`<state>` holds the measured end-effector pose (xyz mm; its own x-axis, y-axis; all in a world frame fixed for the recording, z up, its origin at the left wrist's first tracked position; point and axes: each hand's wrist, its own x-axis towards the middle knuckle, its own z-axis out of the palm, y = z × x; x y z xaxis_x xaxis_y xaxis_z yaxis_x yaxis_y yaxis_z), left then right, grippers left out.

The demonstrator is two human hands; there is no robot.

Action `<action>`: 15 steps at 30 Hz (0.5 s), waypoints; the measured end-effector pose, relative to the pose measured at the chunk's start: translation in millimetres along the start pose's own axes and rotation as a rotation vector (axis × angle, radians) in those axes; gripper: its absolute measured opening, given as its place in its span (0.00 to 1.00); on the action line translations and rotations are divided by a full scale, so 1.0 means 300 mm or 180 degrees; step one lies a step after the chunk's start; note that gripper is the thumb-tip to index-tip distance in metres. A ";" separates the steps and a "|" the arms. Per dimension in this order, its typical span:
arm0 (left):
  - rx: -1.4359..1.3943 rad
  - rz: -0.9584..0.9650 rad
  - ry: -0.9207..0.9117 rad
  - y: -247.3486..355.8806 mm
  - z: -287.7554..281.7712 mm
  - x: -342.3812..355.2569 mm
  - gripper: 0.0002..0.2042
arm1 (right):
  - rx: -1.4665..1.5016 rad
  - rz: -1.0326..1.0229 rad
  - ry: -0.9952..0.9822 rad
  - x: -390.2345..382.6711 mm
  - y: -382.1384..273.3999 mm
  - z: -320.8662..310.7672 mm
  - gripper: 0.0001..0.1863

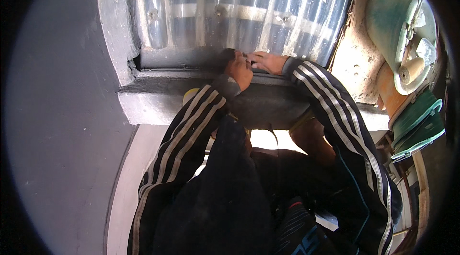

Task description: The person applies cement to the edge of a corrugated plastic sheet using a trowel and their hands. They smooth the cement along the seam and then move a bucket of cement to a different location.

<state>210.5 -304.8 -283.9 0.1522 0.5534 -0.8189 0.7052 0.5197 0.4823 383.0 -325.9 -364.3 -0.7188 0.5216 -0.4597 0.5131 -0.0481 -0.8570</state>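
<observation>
My left hand [240, 71] is closed at the lower edge of a clear corrugated sheet [249, 29], beside a dark lump [229, 54]. What its fingers hold is too small to make out. From the right, my right hand [271, 63] meets it, fingers pressed together against the left fingertips. Whatever lies between them is hidden. Both hands are over a dark grey strip [182, 59] that runs along the sheet's bottom, just above a grey ledge [268, 93].
A smooth grey wall [62, 87] fills the left side. At the right, a pale green bucket [390, 17] holds a tan cylinder [412, 70]; an orange bucket [390, 89] and a darker green container [418, 121] lie below it. A yellow round thing [190, 94] shows beside my left sleeve.
</observation>
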 end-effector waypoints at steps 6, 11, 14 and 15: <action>0.1406 0.0855 0.0545 -0.045 -0.013 0.012 0.17 | -0.0152 0.1909 -0.0235 -0.069 -0.183 -0.112 0.24; 0.2717 0.0828 -0.0048 0.002 0.022 0.040 0.18 | -0.0619 0.1089 0.1579 -0.134 -0.149 0.097 0.23; 0.1984 0.1297 0.0130 -0.031 0.099 0.064 0.19 | -0.0539 0.0823 0.1968 -0.070 -0.149 0.171 0.22; 0.1587 0.1491 0.0353 -0.083 0.139 0.079 0.18 | -0.0830 0.0461 0.1862 -0.046 -0.154 0.182 0.22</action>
<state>225.5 -331.8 -328.2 0.4652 0.7237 -0.5097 0.8206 -0.1367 0.5549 343.5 -377.5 -331.2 -0.2978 0.9061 -0.3005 0.7354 0.0170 -0.6774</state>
